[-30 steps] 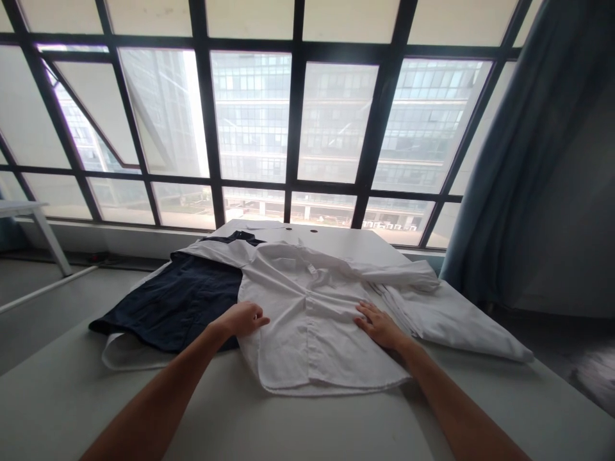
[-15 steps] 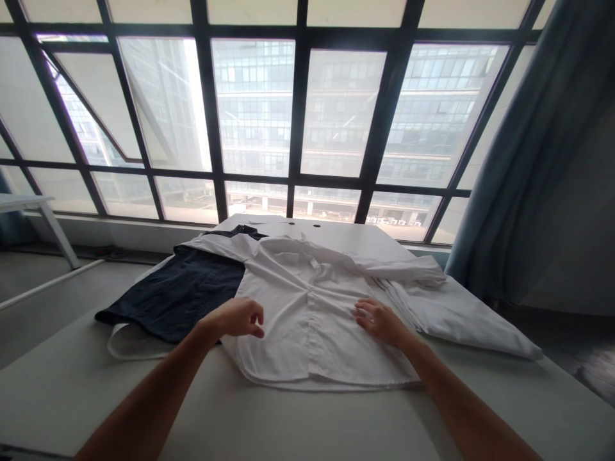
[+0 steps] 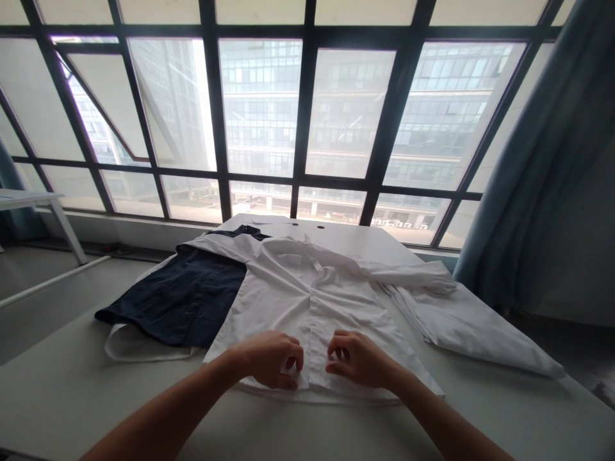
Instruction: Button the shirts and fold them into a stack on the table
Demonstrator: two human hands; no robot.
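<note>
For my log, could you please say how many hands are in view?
2: the left hand and right hand, facing each other over the lower front of the white shirt.

Daylight is coming through a dark-framed window wall, where 1 pane is standing tilted open at left. A glassy building is showing outside. A blue-grey curtain is hanging at right; a white side table is standing on grey floor at left.

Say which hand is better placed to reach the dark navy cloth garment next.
Left, most likely: the left hand is nearer the dark navy cloth garment, which lies on that side of the white cloth shirt. The right hand lies farther away, over the shirt's other half.
</note>
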